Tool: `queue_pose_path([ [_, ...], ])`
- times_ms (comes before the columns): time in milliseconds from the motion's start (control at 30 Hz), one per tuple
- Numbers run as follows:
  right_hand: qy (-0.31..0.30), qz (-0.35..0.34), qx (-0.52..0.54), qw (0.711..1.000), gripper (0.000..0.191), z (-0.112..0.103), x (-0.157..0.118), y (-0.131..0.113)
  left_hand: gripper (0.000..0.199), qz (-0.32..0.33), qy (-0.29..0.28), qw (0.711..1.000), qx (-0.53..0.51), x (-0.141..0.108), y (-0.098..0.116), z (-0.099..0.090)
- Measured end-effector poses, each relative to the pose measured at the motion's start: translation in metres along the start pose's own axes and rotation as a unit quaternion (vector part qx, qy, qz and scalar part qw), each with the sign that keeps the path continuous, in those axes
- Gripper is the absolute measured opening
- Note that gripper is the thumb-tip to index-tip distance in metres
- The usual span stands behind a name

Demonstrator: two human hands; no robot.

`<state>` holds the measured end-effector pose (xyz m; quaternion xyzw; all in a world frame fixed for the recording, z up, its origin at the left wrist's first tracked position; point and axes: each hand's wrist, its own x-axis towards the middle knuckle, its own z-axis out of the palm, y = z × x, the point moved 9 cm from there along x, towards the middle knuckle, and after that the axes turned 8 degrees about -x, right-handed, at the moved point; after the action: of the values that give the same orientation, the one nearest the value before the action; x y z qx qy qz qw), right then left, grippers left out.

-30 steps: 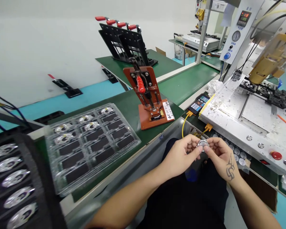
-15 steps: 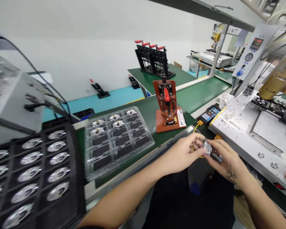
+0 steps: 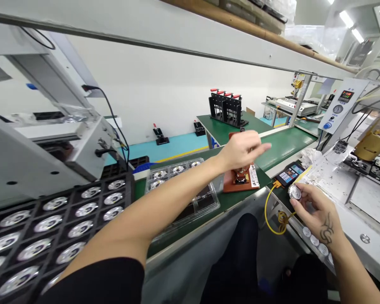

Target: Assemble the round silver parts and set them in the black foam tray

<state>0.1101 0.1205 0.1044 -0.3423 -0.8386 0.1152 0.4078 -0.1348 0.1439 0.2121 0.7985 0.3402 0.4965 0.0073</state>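
My left hand (image 3: 244,148) is at the upper part of the red-brown clamp fixture (image 3: 237,179), its fingers curled and thumb stretched to the right; what they hold, if anything, is hidden. Between thumb and fingers, my right hand (image 3: 316,211) grips a small round silver part (image 3: 294,192) in front of the keypad device. My left forearm passes over the clear plastic tray (image 3: 213,202), which has round metal parts in its back pockets. At the left, a black tray (image 3: 128,185) bears rows of shiny round parts (image 3: 39,249).
A keypad device (image 3: 289,174) with a yellow cable (image 3: 266,211) lies beside the white machine (image 3: 351,211). Several round parts stand in a row along that machine's near edge. A black rack with red handles (image 3: 224,107) stands behind. A long beam crosses overhead.
My left hand has left the round part and moved up and left to the fixture. My right hand keeps the part, now apart from my left. The view has tilted up and swung left.
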Motion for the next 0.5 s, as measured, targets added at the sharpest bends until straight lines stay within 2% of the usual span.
queue_pose_path([
  [100,-0.002,0.011,0.017,1.0,0.03,0.02,0.025,0.004,0.047,-0.068,0.116,0.99,-0.042,0.037,-0.02,-0.037],
  [167,-0.015,0.013,0.033,0.999,0.029,0.038,0.039,0.01,0.039,-0.107,0.132,0.983,-0.068,0.052,-0.047,-0.054],
  [200,-0.025,0.013,0.04,0.999,0.029,0.048,0.043,0.014,0.035,-0.122,0.138,0.981,-0.065,0.053,-0.062,-0.064],
  [267,-0.045,0.014,0.055,0.997,0.03,0.065,0.046,0.024,0.029,-0.155,0.158,0.975,-0.014,0.034,-0.089,-0.083],
  [333,-0.061,0.017,0.067,0.996,0.03,0.079,0.042,0.035,0.028,-0.218,0.166,0.96,0.063,-0.009,-0.112,-0.095],
  [367,-0.069,0.015,0.07,0.995,0.03,0.086,0.04,0.04,0.027,-0.266,0.137,0.951,0.08,-0.036,-0.122,-0.091],
  [400,-0.076,0.013,0.073,0.994,0.03,0.093,0.038,0.044,0.028,-0.32,0.072,0.942,0.068,-0.064,-0.133,-0.078],
  [433,-0.084,0.01,0.077,0.993,0.029,0.102,0.039,0.047,0.03,-0.369,-0.035,0.928,0.033,-0.093,-0.141,-0.052],
  [467,-0.091,0.008,0.081,0.993,0.03,0.112,0.041,0.049,0.029,-0.386,-0.1,0.917,0.006,-0.118,-0.142,-0.031],
  [500,-0.097,0.006,0.087,0.992,0.03,0.123,0.044,0.05,0.026,-0.395,-0.143,0.907,-0.013,-0.138,-0.142,-0.012],
])
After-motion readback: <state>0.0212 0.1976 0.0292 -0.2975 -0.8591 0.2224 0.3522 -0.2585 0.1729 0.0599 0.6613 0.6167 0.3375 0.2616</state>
